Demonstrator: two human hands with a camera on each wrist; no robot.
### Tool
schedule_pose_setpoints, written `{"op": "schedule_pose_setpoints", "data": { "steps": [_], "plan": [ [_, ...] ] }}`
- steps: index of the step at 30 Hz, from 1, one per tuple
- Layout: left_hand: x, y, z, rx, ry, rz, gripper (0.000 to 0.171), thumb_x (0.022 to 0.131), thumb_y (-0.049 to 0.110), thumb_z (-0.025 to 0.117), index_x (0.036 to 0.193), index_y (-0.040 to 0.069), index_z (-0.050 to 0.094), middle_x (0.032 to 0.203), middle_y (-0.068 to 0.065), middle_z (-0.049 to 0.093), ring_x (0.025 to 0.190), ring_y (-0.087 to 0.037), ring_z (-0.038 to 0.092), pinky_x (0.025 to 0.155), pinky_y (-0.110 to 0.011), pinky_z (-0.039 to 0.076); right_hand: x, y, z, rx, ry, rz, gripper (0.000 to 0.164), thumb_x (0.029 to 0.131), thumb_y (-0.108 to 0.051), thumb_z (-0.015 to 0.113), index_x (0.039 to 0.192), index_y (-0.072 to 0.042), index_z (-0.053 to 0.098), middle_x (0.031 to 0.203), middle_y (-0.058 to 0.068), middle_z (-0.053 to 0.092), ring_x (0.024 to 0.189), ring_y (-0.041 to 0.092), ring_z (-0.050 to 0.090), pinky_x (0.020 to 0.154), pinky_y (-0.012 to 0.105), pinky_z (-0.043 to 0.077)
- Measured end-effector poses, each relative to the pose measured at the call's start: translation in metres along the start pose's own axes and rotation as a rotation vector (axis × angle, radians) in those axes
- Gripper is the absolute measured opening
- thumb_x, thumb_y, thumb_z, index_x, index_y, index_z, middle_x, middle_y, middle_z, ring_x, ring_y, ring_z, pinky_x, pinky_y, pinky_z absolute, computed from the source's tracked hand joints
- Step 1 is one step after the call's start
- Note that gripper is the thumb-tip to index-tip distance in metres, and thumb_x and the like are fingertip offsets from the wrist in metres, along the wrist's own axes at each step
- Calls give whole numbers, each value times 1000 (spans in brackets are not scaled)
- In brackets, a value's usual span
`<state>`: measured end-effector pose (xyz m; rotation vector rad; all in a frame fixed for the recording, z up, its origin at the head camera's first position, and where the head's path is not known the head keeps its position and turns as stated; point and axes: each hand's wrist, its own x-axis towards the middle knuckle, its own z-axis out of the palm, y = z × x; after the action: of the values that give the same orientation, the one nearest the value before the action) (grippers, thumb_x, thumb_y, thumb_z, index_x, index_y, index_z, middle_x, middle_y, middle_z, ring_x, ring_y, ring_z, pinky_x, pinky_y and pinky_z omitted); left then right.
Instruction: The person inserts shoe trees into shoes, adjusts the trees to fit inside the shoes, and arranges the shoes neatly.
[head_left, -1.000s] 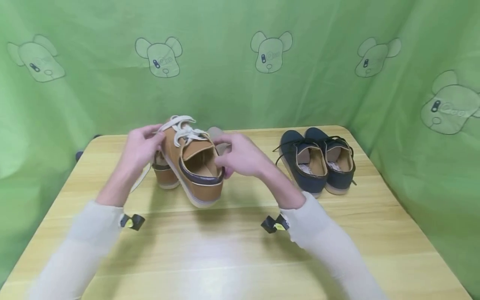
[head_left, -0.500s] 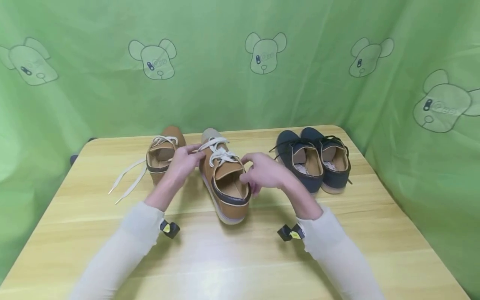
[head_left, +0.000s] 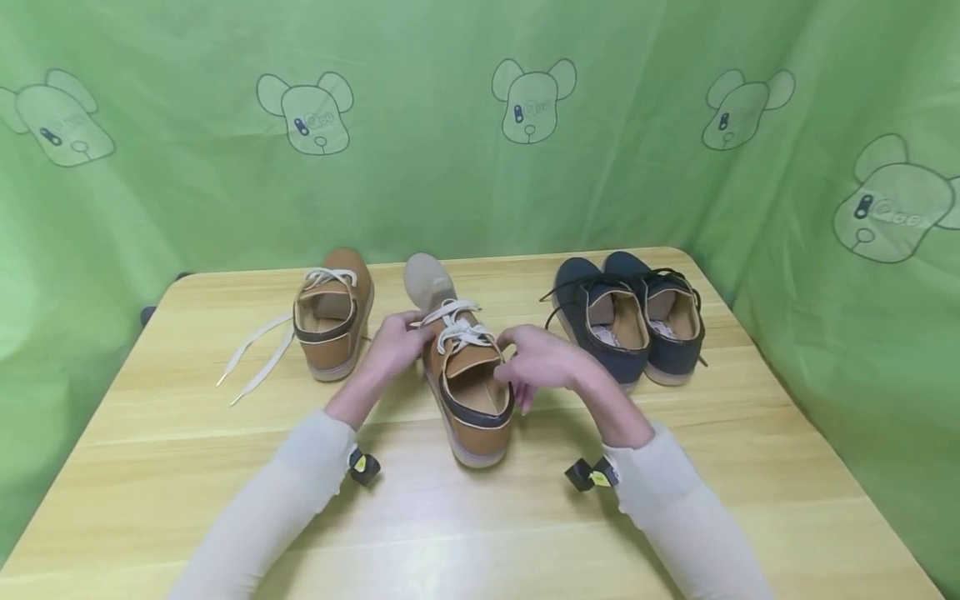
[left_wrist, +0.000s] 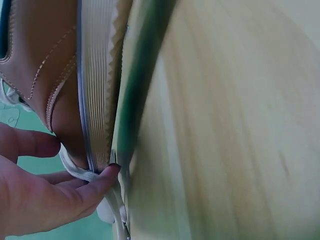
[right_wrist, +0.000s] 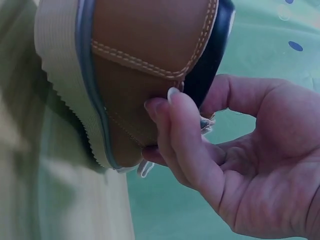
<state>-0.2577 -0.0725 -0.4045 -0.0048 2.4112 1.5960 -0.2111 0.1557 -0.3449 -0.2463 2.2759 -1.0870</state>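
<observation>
Both hands have the brown lace-up shoe (head_left: pixel 472 392) with white laces, its heel toward me, at the middle of the table. My left hand (head_left: pixel 397 340) grips its left front side; in the left wrist view the thumb is on the leather and a finger lies at the sole. My right hand (head_left: pixel 547 360) pinches the right side of the opening, with the thumb at the collar and the fingers on the outer leather (right_wrist: pixel 135 100). Whether the sole touches the table is hard to tell. Beyond its toe lies a grey rounded thing (head_left: pixel 427 279), partly hidden by the shoe.
A second brown shoe (head_left: pixel 330 321) stands at the left, its white lace ends (head_left: pixel 258 358) trailing on the wooden table (head_left: pixel 187 467). Two dark blue shoes (head_left: pixel 600 312) with black laces stand side by side at the right. A green curtain (head_left: pixel 420 200) surrounds the back and sides.
Both hands have carried the brown shoe right, toward me and lower, from in front of the second brown shoe. That second shoe and its loose laces are now uncovered.
</observation>
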Motion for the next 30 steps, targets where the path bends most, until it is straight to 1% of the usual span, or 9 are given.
{"op": "schedule_pose_setpoints", "data": {
  "steps": [3,6,9,13,16,21,24,26,30],
  "plan": [
    [1,-1,1,88,8,7,52,100,31,59,144,4,55,139,-19,61,130,-32,58,112,-46,45,2,2,2,22,-11,1,71,87,-5,60,149,12,30,70,19,68,51,22,66,68,53,62],
    [4,0,2,130,13,3,55,100,40,61,142,6,57,140,-18,61,132,-33,55,113,-48,43,5,3,4,38,-8,0,74,87,-5,60,151,12,27,71,19,68,51,22,66,67,52,62],
    [8,3,3,168,2,4,56,100,43,60,143,8,57,144,-17,58,135,-33,53,114,-48,42,8,6,6,54,-6,-7,77,87,-4,61,153,10,25,71,19,69,52,23,66,66,51,63],
    [13,5,4,224,-32,13,52,102,40,56,145,11,56,150,-15,53,139,-34,48,116,-49,40,11,7,9,70,-10,-23,81,86,-4,62,156,6,23,72,19,69,54,24,67,64,50,63],
    [14,6,5,247,-47,24,50,103,39,55,146,14,55,152,-13,53,140,-35,48,117,-50,39,12,7,11,81,-2,-23,82,86,-4,63,158,2,23,72,19,70,55,25,68,65,51,63],
    [16,3,4,207,-71,45,51,102,39,56,146,13,55,152,-15,52,142,-34,46,119,-49,36,12,8,12,94,-1,-28,84,87,-4,64,159,2,21,73,19,70,56,24,67,64,49,63],
    [14,1,2,163,-99,49,52,103,38,56,148,12,53,153,-16,50,143,-34,45,121,-49,34,12,10,12,98,-5,-27,85,87,-3,64,159,3,20,73,19,70,56,24,67,64,48,63],
    [11,0,-2,127,-130,56,52,104,37,55,149,11,51,153,-17,50,143,-34,45,120,-49,34,13,10,13,99,-3,-22,85,86,-3,64,159,3,19,74,19,70,56,24,68,65,48,63],
    [1,3,-9,48,-216,68,54,106,35,51,152,8,45,153,-16,49,144,-33,44,122,-49,32,14,9,13,102,1,-17,86,86,-4,65,160,0,20,74,20,70,56,24,68,66,49,63]
  ]
}}
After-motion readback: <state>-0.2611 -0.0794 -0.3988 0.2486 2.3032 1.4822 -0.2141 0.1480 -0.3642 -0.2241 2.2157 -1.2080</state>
